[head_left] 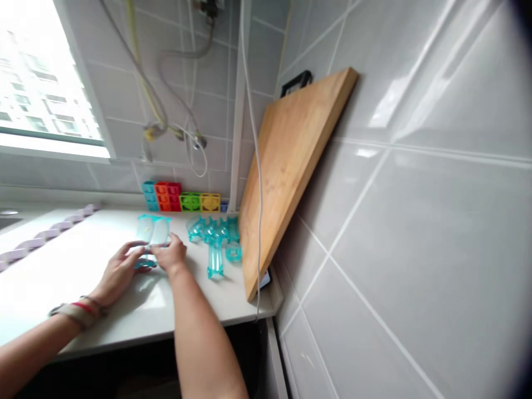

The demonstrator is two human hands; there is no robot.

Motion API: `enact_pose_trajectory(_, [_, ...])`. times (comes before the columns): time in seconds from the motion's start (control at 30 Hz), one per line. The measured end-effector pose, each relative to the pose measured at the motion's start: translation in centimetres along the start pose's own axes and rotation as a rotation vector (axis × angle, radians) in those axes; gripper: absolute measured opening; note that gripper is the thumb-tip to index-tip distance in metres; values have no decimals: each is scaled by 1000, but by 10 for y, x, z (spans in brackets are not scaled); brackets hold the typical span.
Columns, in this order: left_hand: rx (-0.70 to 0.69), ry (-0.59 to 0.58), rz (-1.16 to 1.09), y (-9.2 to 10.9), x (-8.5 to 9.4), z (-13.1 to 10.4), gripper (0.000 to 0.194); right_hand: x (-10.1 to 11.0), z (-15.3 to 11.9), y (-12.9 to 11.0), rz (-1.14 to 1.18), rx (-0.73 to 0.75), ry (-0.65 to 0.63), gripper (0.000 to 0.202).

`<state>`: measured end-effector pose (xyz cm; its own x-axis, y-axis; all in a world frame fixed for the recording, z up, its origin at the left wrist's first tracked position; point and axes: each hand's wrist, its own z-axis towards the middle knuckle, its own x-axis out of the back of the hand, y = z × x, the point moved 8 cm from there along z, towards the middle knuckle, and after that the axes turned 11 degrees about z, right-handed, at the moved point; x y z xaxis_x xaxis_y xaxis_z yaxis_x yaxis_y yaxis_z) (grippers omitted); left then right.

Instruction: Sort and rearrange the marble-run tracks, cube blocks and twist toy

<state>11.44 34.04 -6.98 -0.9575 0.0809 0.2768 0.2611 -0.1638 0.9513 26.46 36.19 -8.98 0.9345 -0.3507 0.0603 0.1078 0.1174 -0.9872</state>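
Grasping a translucent turquoise plastic twin-channel piece (159, 231) between left hand (119, 271) and right hand (171, 253), left of frame centre, probably to steady it.

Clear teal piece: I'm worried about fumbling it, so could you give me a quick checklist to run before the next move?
1. Left hand on the clear teal piece: ok, at its near end.
2. Right hand on the same piece: ok, at its right side.
3. Clear teal piece fully joined: cannot tell, the details are too small and blurred.
4. Loose teal parts apart from the hands: ok, on the counter to the right.
5. Wooden board steady: cannot tell, it leans at a tilt.
6. Coloured blocks away from the hands: ok, along the back wall.
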Motion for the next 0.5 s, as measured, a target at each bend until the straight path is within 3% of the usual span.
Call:
enact_pose_trajectory(0.1, [-18, 40, 2, 18, -8, -10, 58, 8, -16, -17, 57, -3, 13, 56])
enact_pose_trajectory(0.33, [-16, 45, 32, 13, 0, -50, 60, 7, -35, -28, 108, 36, -21, 38])
enact_pose_trajectory(0.5, [-32, -32, 87, 11, -1, -56, 66, 25, -50, -30, 148, 104, 27, 54])
